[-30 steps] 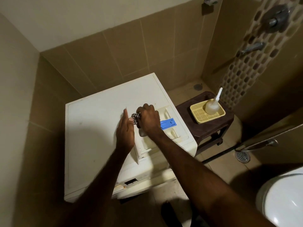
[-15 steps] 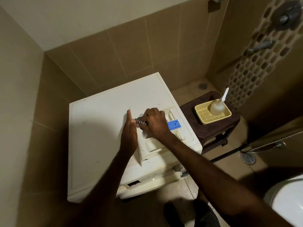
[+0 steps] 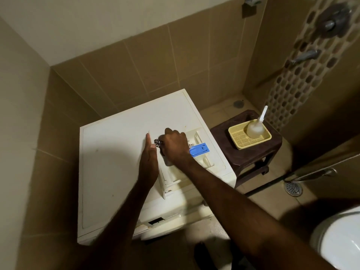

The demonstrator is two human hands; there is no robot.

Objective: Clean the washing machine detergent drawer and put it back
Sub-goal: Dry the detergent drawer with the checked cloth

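A white detergent drawer (image 3: 202,158) with a blue insert (image 3: 199,149) lies on top of the white washing machine (image 3: 116,162), near its right edge. My right hand (image 3: 174,146) is closed around a black-and-white checked cloth (image 3: 158,142) and presses it into the drawer's far left compartment. My left hand (image 3: 149,162) lies flat along the drawer's left wall, fingers straight and together, bracing it. Most of the cloth is hidden under my right hand.
A dark brown stool (image 3: 251,152) stands right of the machine, carrying a yellow basket (image 3: 249,136) with a translucent nozzle bottle (image 3: 256,127). A toilet (image 3: 339,238) sits at the lower right. A floor drain (image 3: 293,189) and hose lie beyond the stool. Tiled walls close in behind and left.
My right hand with the cloth has shifted slightly within the drawer's left compartment. The view has drifted a little; my left hand stays against the drawer's side.
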